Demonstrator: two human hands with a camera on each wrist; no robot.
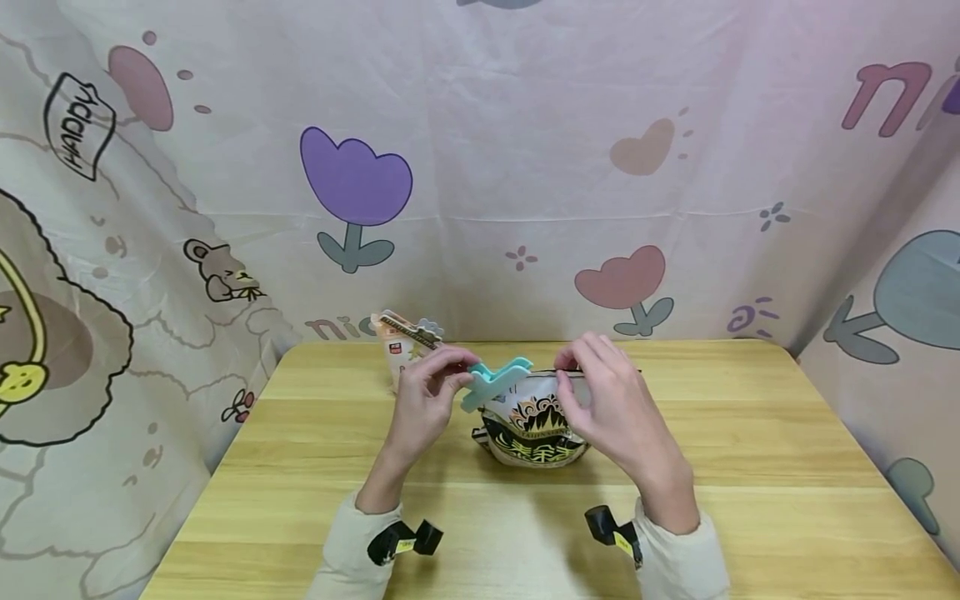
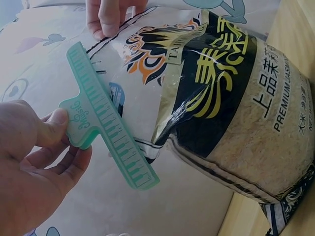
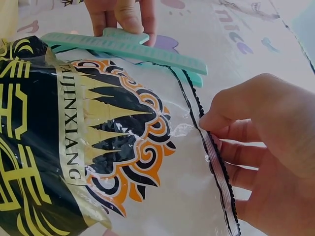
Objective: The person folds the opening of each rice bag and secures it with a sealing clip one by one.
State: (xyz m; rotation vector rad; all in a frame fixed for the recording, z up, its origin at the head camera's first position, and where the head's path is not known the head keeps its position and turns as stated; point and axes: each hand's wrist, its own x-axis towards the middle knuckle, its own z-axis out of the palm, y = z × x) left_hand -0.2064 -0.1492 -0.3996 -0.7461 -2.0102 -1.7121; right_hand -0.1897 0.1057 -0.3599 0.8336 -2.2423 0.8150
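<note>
A bag of rice [image 1: 534, 429], black and gold with a flame-like print and a whitish top, stands on the table. My left hand [image 1: 429, 390] pinches the handle of a teal bag clip [image 2: 110, 118] between thumb and fingers. The clip lies aslant over one top corner of the bag; in the right wrist view [image 3: 130, 49] its bars look parted around the film. At the bag's top edge, my right hand [image 1: 611, 400] pinches the dark-trimmed rim between thumb and index finger, its other fingers behind the film.
Behind my left hand stands a second, pale orange packet [image 1: 397, 354] with a clip along its top. The wooden table [image 1: 300, 467] runs back to a printed cloth [image 1: 495, 167], which also hangs at both sides.
</note>
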